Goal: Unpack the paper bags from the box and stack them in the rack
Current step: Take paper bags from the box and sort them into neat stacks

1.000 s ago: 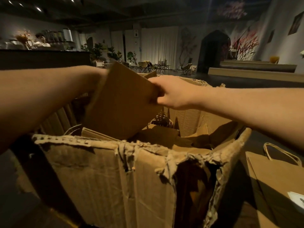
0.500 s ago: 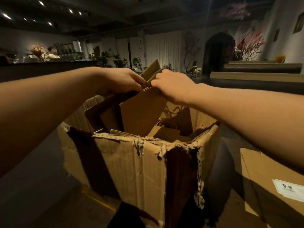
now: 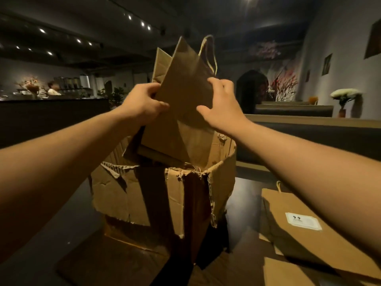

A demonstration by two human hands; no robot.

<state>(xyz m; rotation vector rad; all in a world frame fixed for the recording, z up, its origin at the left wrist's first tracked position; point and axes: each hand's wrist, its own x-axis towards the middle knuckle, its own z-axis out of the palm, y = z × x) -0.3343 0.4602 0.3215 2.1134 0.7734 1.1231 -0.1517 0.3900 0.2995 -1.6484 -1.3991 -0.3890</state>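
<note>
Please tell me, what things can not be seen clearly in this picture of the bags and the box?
- Inside of the box: head view, hidden by its torn front wall and the lifted bags.
- Number of bags held: head view, they overlap.
- Left hand fingertips: behind the bags.
- Rack: not in view.
- Label on the bag at right: print too small.

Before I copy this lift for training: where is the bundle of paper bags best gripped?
Grip the flat bundle of paper bags mid-height on both side edges, left hand and right hand coming from opposite sides. The twine handle looks too flimsy.
</note>
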